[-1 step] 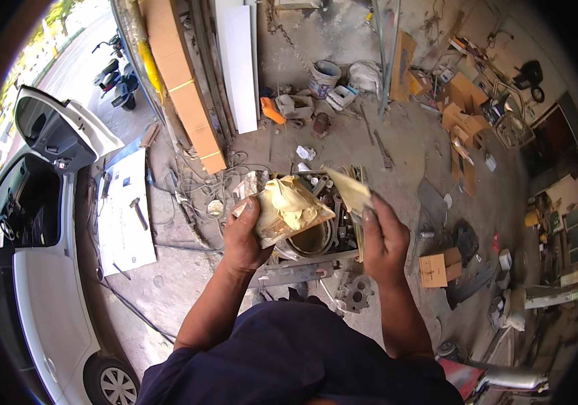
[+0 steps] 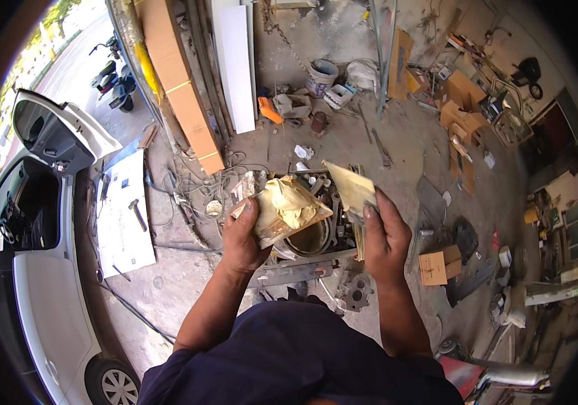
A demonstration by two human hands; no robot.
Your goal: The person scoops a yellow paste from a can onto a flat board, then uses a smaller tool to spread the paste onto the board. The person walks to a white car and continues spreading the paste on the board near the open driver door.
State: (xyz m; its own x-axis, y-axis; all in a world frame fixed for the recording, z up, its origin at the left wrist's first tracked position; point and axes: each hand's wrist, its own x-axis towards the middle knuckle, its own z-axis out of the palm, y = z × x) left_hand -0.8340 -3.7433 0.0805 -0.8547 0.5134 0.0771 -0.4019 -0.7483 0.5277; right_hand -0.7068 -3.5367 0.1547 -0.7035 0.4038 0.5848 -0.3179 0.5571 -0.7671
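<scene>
My left hand [image 2: 240, 233] grips a stained flat board [image 2: 272, 233] bearing a lumpy mound of pale cream paste [image 2: 289, 197]. My right hand [image 2: 389, 239] holds a thin, pale yellowish spreader [image 2: 348, 181], thumb against its face, just right of the board and apart from the paste. Beneath both hands is a round metal can [image 2: 309, 243] with a dirty interior, partly hidden by the board. It sits among metal tools and sockets [image 2: 333, 206] in a crowded container.
A white car [image 2: 53, 297] with an open door stands at left, beside a white sheet with a hammer [image 2: 137, 212]. Long cartons [image 2: 181, 94] lean behind. A bucket [image 2: 321, 77], cardboard boxes [image 2: 437, 268], cables and scattered parts lie around.
The spreader in my right hand has shifted very slightly upward and its angle differs a little. My left hand and the paste look almost the same.
</scene>
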